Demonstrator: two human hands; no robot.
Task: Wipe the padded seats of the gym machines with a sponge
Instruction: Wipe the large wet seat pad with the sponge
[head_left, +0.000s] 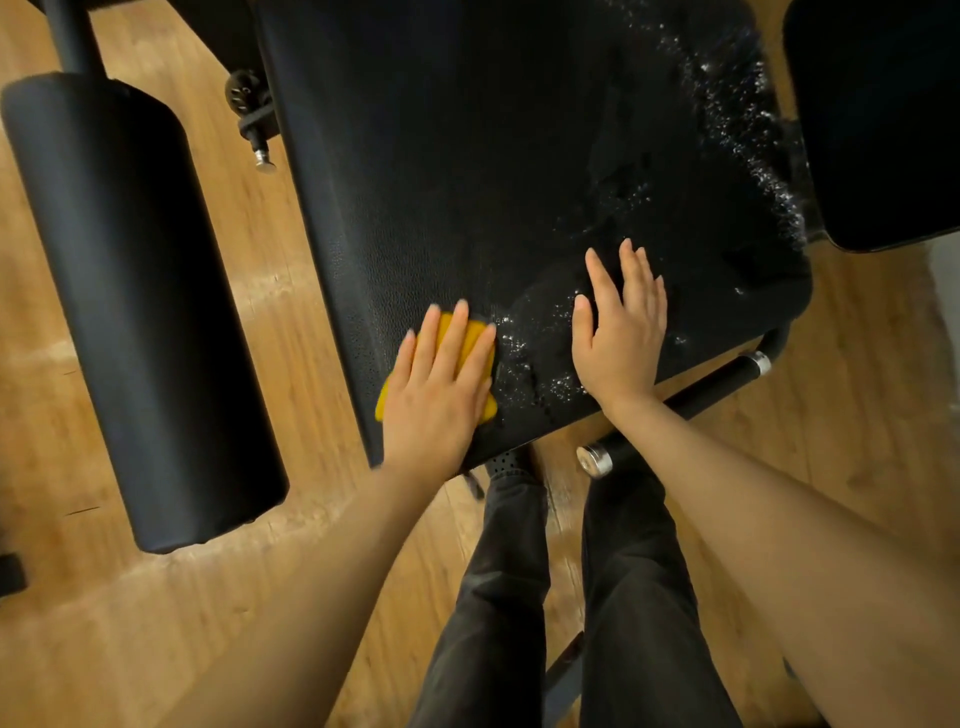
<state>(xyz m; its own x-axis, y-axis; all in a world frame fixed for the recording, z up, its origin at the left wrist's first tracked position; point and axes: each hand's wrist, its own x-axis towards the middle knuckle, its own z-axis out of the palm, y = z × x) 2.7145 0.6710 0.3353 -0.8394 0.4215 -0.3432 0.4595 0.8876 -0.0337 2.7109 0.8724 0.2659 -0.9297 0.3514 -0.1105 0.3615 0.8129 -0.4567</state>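
Head view: left hand (439, 384) presses a yellow sponge (467, 340) with straight fingers onto the padded seat (441, 156), at its seven o'clock corner. Right hand (621, 325) lies flat, holding nothing, at five o'clock. Suds (737, 130) trail toward one o'clock; firm overlapping strokes that way would probably clear them.

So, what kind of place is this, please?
Most likely a gym. The left hand presses a yellow sponge on a wide black padded seat flecked with foam. Beside it are a black cylindrical roller pad and a black bar with chrome end caps, over a wooden plank floor.
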